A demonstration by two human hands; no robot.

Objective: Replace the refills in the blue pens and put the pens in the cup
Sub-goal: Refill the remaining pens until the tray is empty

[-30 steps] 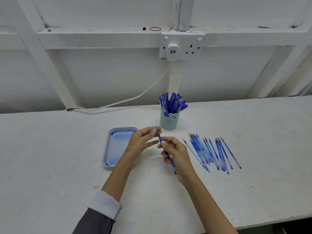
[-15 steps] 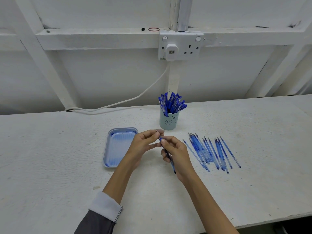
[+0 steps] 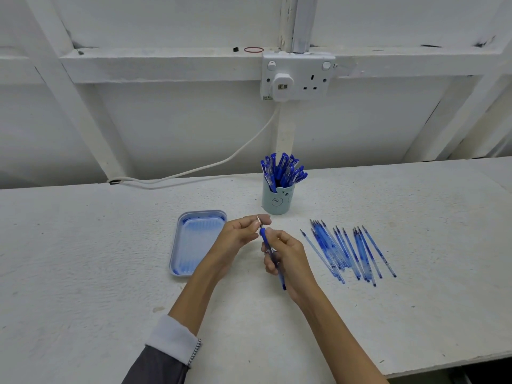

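At the left of the rough white worktop (image 3: 83, 259) lay a pale blue rectangular plastic tray (image 3: 185, 246). Just right of it, above the worktop, our left hand (image 3: 239, 231) had its grip pinched on the metal tip of a blue plastic pen (image 3: 263, 237), and our right hand (image 3: 289, 254) had its grip curled round the barrel. Behind our hands stood a pale blue cup (image 3: 277, 203) crammed with capped blue pens (image 3: 282, 170). Farther right, thin blue refills (image 3: 349, 253) lay in a loose row.
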